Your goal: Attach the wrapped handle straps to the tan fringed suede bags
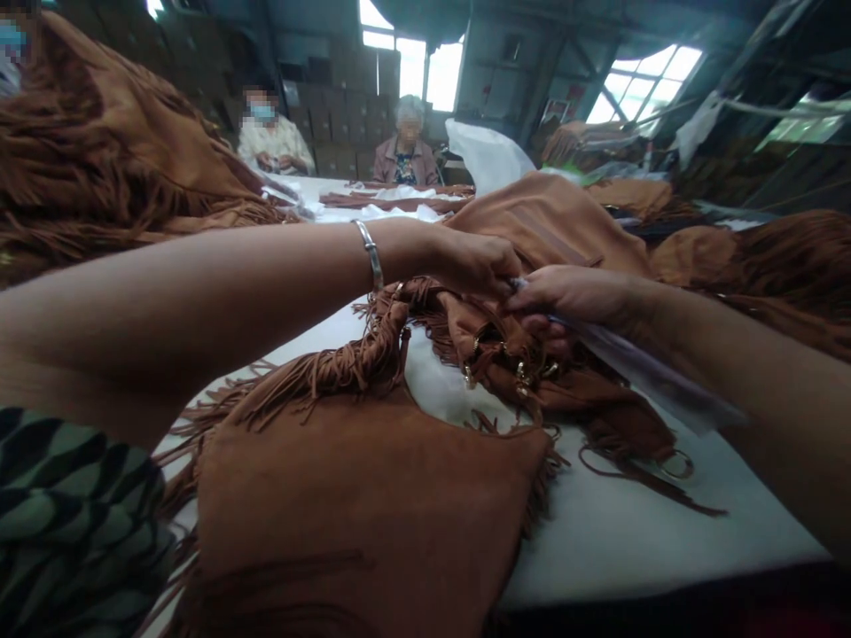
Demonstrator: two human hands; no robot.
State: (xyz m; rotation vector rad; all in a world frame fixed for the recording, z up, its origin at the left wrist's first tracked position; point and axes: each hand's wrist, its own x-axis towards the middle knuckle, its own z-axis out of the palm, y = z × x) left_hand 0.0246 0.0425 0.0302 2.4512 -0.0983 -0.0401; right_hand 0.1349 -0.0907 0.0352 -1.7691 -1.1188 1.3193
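Both of my hands meet above a bundle of brown fringed straps with gold-coloured metal rings (525, 368). My left hand (488, 264) is closed, its fingers pinched on the end of a thin, clear plastic strip (651, 377). Against it, my right hand (565, 297) grips the same plastic, which trails back under my right forearm. A brown fringed suede bag (378, 496) lies flat in front of me, its curved opening facing the bundle. Behind my hands rises a smooth brown suede piece (545, 217).
A white table (638, 540) carries the pieces. Fringed brown piles stand at left (152, 133) and right (791, 261). Across the table sit two people (272, 133) (407, 151), near white plastic bags (488, 155). Another masked person shows partly at the upper left edge.
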